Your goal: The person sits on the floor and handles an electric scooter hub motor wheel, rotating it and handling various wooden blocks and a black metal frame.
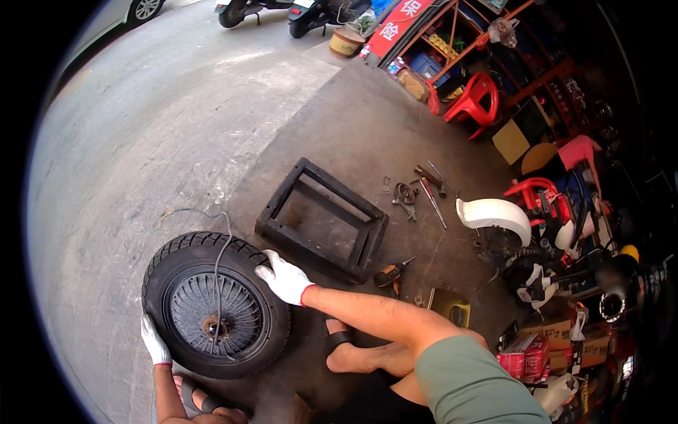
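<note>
A scooter wheel (244, 311) with a black treaded tyre and a dark finned hub lies tilted on the concrete in front of me. Its axle area is rusty, and a grey cable (217, 265) runs from there across the tyre to the floor beyond. My right hand (286, 278), in a white glove with a red cuff, grips the tyre at its upper right edge. At the lower left, my gloved left hand (154, 340) holds the tyre's outer side; its fingertips are partly hidden. Just past the wheel lies a black metal frame (318, 261).
A cordless drill (387, 275) lies right of the frame. Farther off are a hammer (431, 178), a screwdriver (432, 201) and a white fender (494, 214). Parts and boxes crowd the right side, near a red plastic chair (478, 101). My sandalled feet flank the wheel's near side.
</note>
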Demonstrator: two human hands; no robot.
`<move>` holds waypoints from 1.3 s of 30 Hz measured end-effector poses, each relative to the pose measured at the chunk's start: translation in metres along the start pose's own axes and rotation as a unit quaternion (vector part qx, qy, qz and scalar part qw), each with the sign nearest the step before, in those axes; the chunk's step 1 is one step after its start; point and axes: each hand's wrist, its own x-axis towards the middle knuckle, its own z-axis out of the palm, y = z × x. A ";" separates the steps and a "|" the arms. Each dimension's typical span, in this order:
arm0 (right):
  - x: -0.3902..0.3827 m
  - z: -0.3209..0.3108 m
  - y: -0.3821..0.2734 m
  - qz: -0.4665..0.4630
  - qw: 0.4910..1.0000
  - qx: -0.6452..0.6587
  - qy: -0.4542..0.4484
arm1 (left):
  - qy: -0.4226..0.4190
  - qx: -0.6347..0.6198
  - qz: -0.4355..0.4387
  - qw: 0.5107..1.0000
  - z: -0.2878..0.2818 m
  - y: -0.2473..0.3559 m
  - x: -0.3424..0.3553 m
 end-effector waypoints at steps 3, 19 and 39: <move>-0.015 0.020 0.019 -0.014 0.985 0.064 0.161 | -0.034 -0.008 0.008 0.999 0.020 0.008 -0.001; -0.087 0.093 0.067 0.193 0.950 0.165 0.181 | -0.051 0.040 0.064 0.996 0.009 0.053 -0.005; -0.076 0.119 0.076 0.117 0.969 0.039 0.216 | 0.000 0.078 0.034 0.996 -0.020 0.147 -0.061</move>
